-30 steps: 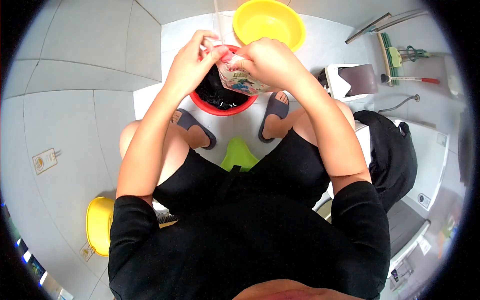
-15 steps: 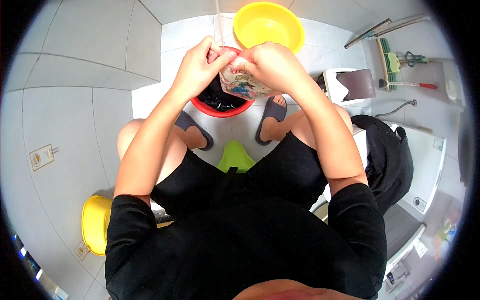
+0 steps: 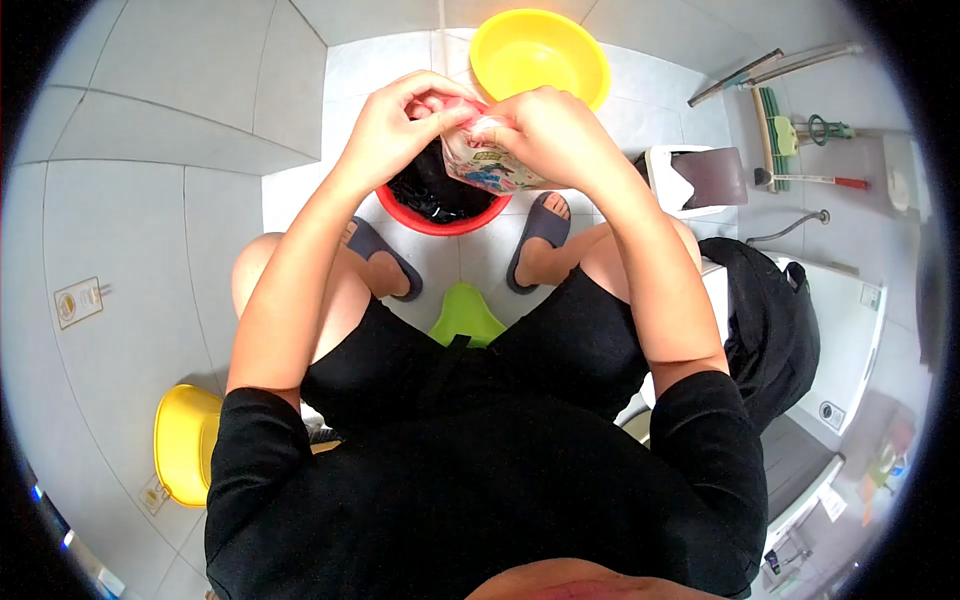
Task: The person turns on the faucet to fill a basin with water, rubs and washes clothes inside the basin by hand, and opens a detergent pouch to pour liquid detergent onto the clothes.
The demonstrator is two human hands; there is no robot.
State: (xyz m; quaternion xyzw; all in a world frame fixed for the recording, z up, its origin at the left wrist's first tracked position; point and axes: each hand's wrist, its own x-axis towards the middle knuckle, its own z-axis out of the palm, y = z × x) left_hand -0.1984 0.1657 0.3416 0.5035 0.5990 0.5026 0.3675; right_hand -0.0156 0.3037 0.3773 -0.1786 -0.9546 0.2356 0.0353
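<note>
A floral-patterned plastic packet hangs from both hands above a red basin. My left hand has its fingers curled in and pinches the packet's pinkish top edge. The other side of that edge is gripped by my right hand, which covers part of the packet. Dark, wet-looking cloth lies in the basin, partly hidden by the packet and my hands. What the packet contains cannot be seen.
Behind the hands stands a yellow basin. A light green stool is between my legs. To the right are a waste bin, a green broom and a dark cloth. Another yellow container is at lower left.
My left hand has closed in on the packet's top edge, its fingers more curled than before. The packet stays over the red basin, and the whole view has shifted slightly.
</note>
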